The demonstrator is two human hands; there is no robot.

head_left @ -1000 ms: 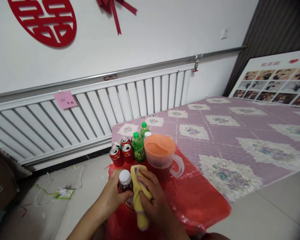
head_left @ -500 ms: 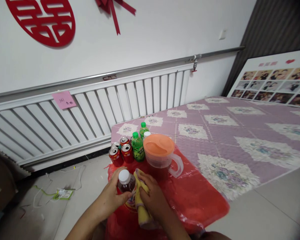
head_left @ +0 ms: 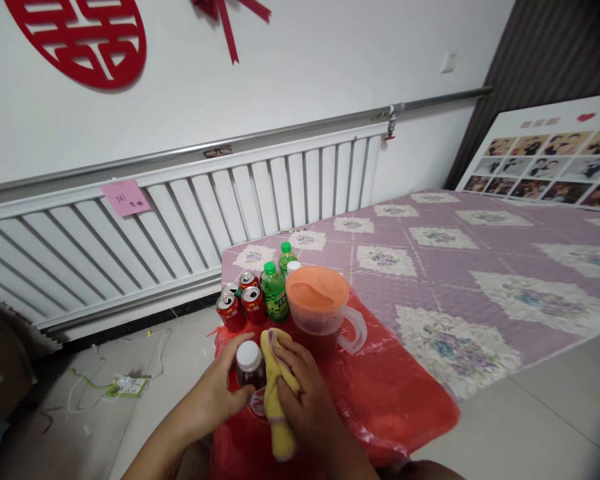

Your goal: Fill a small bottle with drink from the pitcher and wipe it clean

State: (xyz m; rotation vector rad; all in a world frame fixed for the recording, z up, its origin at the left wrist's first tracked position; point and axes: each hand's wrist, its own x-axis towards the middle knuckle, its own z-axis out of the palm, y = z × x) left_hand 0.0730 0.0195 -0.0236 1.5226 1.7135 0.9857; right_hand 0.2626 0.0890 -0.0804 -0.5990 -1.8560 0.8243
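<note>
My left hand is wrapped round a clear bottle with a white cap and dark contents, standing upright over the red plastic sheet. In my right hand is a folded yellow cloth, pressed against the bottle's right side and covering part of its label. Just beyond my right hand stands a plastic pitcher with an orange lid and a handle on its right. Several red cans with opened tops and a green-capped bottle are grouped behind the bottle I hold.
A second green-capped bottle and a white cap show behind the pitcher. The table has a purple floral tablecloth. A white radiator with a pink note runs along the wall. Cables and a power strip lie on the floor at left.
My right hand has shifted the yellow cloth slightly up and left across the bottle, hiding more of its right side. My left hand keeps its grip on the bottle.
</note>
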